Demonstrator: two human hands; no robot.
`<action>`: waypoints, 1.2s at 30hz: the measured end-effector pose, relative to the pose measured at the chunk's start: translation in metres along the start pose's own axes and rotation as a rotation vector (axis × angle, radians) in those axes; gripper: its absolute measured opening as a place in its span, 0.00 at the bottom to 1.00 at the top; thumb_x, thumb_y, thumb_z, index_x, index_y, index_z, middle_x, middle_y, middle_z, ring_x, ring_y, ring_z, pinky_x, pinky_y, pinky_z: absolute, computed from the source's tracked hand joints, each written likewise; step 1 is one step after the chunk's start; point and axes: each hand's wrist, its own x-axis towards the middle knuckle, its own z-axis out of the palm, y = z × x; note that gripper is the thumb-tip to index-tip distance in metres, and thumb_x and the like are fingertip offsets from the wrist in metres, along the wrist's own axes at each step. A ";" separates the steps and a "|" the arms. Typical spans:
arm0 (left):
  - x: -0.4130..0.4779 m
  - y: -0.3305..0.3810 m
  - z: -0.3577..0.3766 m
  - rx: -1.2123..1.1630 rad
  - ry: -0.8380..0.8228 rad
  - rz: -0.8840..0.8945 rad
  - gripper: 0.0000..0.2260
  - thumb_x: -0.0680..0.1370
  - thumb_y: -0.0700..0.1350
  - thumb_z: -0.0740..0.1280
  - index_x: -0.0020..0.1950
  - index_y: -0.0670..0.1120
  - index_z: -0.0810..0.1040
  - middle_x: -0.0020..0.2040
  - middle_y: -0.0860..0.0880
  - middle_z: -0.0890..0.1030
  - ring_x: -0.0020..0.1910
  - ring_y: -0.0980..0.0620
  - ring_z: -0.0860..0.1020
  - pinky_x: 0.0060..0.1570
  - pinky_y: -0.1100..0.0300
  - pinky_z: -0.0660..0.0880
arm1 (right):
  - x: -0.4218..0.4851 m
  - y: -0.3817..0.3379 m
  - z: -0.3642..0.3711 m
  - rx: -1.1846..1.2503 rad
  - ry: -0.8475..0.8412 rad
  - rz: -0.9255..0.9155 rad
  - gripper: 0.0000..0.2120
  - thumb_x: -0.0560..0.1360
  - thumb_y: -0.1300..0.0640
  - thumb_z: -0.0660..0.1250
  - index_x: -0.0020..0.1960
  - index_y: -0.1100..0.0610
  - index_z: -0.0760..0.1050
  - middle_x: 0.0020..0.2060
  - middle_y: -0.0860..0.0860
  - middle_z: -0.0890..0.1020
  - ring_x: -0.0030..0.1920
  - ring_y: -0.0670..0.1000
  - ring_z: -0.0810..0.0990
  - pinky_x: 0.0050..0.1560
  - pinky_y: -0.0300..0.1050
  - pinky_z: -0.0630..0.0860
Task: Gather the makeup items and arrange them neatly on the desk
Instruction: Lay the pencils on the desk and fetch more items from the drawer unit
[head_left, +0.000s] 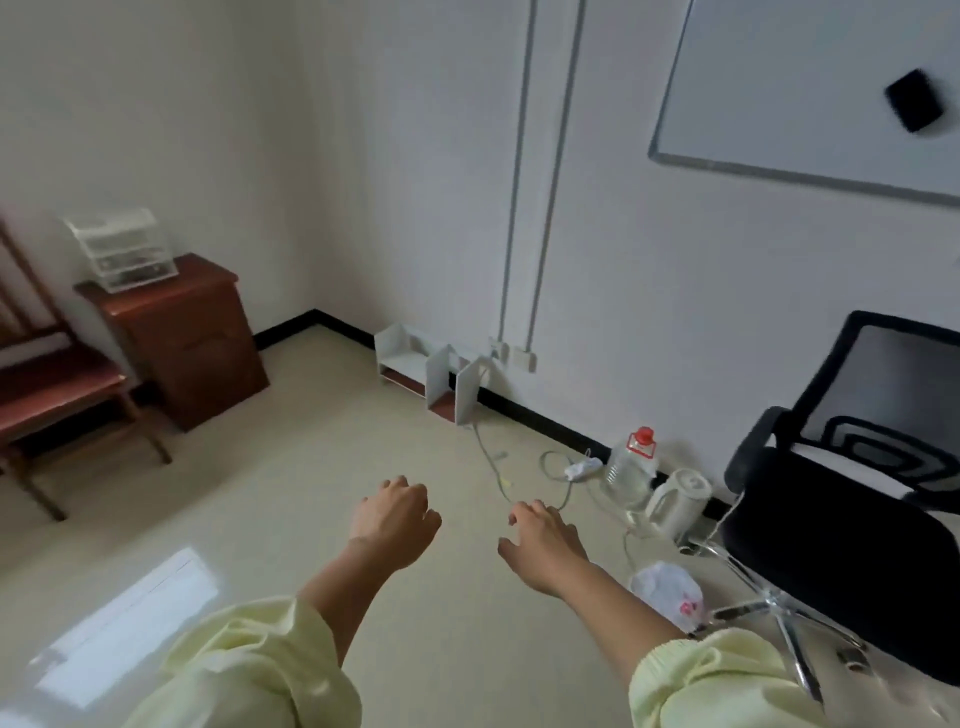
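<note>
Hovering: left hand (396, 519), right hand (546, 545) (two, both empty); one clear organizer (122, 249).

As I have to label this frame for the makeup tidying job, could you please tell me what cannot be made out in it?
Head view only:
Clear drawer box on the wooden cabinet: contents too small and blurred to name.
Desk: none in view.
Wooden chair: cut off by the left edge.
Black thing on the whiteboard: blurred.
Plastic bag: contents hidden by the bag itself.
</note>
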 end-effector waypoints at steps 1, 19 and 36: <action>0.011 -0.022 -0.009 -0.004 0.021 -0.027 0.14 0.80 0.52 0.58 0.56 0.47 0.78 0.58 0.47 0.76 0.58 0.47 0.73 0.51 0.55 0.69 | 0.021 -0.019 -0.002 -0.004 -0.007 -0.025 0.17 0.80 0.47 0.56 0.65 0.55 0.67 0.64 0.52 0.70 0.65 0.54 0.67 0.63 0.52 0.66; 0.302 -0.303 -0.104 -0.035 0.227 -0.410 0.12 0.78 0.52 0.59 0.57 0.48 0.75 0.57 0.49 0.73 0.59 0.48 0.70 0.52 0.55 0.70 | 0.427 -0.302 -0.050 -0.247 -0.057 -0.423 0.17 0.78 0.50 0.56 0.65 0.55 0.67 0.64 0.53 0.71 0.65 0.55 0.68 0.62 0.53 0.67; 0.550 -0.619 -0.191 -0.088 0.347 -0.572 0.13 0.78 0.50 0.61 0.59 0.47 0.75 0.58 0.48 0.72 0.60 0.47 0.69 0.52 0.53 0.71 | 0.737 -0.601 -0.040 -0.262 -0.057 -0.563 0.17 0.79 0.50 0.57 0.65 0.55 0.67 0.64 0.53 0.71 0.66 0.55 0.68 0.65 0.53 0.65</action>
